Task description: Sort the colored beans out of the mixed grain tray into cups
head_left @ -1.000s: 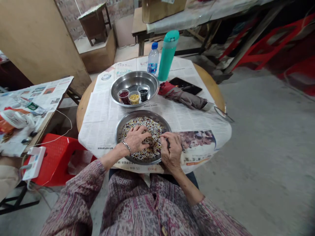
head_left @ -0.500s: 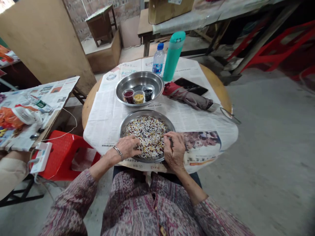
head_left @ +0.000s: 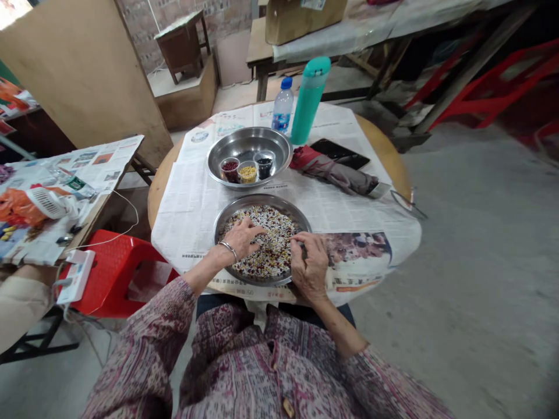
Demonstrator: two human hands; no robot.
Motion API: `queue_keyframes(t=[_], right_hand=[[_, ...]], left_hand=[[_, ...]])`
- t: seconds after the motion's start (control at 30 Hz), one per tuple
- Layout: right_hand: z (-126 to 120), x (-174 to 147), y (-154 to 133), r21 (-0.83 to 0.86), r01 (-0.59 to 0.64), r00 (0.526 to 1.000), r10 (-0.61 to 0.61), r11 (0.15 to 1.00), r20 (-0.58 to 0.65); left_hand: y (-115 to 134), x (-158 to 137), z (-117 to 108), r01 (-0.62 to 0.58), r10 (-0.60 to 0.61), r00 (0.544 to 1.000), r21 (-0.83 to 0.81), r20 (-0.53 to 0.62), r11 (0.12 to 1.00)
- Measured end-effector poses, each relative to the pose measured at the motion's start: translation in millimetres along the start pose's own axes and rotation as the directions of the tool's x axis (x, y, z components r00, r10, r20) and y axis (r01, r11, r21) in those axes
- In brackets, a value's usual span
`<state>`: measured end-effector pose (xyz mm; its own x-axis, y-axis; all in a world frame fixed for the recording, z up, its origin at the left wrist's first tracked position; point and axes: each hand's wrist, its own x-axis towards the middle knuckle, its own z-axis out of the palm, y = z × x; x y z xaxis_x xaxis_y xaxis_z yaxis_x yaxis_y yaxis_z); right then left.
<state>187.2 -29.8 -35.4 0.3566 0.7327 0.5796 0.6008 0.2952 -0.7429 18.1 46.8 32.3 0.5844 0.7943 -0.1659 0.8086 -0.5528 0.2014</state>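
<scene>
A steel basin (head_left: 220,256) near the table's front edge holds a spread of mixed white grains and red, yellow and black beans (head_left: 271,241). Over the left part of this mix is my left hand (head_left: 243,238), a bangle on its wrist, thumb and fingers apart. My right hand (head_left: 311,265) is at the basin's right rim, fingers curled and thumb pressed toward the index finger; whatever is in them is hidden. Behind stands a second steel basin (head_left: 227,142) with three clear cups: red beans (head_left: 230,167), yellow beans (head_left: 247,173) and black beans (head_left: 264,167).
Newspaper (head_left: 183,203) covers the round table. Toward the back right are a water bottle (head_left: 283,107), a teal flask (head_left: 310,102), a folded umbrella (head_left: 336,171) and a dark phone (head_left: 343,153). At left are a red stool (head_left: 111,279), a power strip (head_left: 77,279) and a person's sleeve (head_left: 24,308).
My left hand has moved up and to the right, from the basin's near-left edge to over the mix, and its fingers have spread. My right hand stays almost in place.
</scene>
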Motion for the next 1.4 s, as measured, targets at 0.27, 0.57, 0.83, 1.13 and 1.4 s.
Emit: queue_keyframes(t=[0.27, 0.57, 0.83, 1.13, 1.4], right_hand=[[0.1, 0.1, 0.6, -0.001, -0.004, 1.0, 0.004, 1.0, 0.004], [-0.1, -1.3, 1.1, 0.003, 0.004, 1.0, -0.004, 1.0, 0.006], [0.4, -2.0, 3.1, -0.018, 0.037, 0.999, -0.037, 0.999, 0.006], [0.0, -1.2, 3.0, -0.019, 0.05, 0.999, -0.05, 0.999, 0.013], [-0.2, -0.8, 2.5, -0.02, 0.036, 0.999, -0.035, 0.999, 0.011]], left_hand=[[19.3, 2.1, -13.3, 0.166, -0.101, 0.974, -0.337, 0.201, 0.927], [33.2, -35.8, 13.6, -0.271, 0.285, 0.955, -0.15, 0.078, 0.951], [0.0, -25.4, 4.1, -0.026, 0.036, 0.992, 0.079, -0.122, 0.997], [5.9, -33.2, 1.6, 0.054, -0.054, 0.998, 0.008, -0.037, 0.998], [25.9, 23.9, 16.4, -0.049, 0.043, 0.998, -0.142, -0.049, 0.989]])
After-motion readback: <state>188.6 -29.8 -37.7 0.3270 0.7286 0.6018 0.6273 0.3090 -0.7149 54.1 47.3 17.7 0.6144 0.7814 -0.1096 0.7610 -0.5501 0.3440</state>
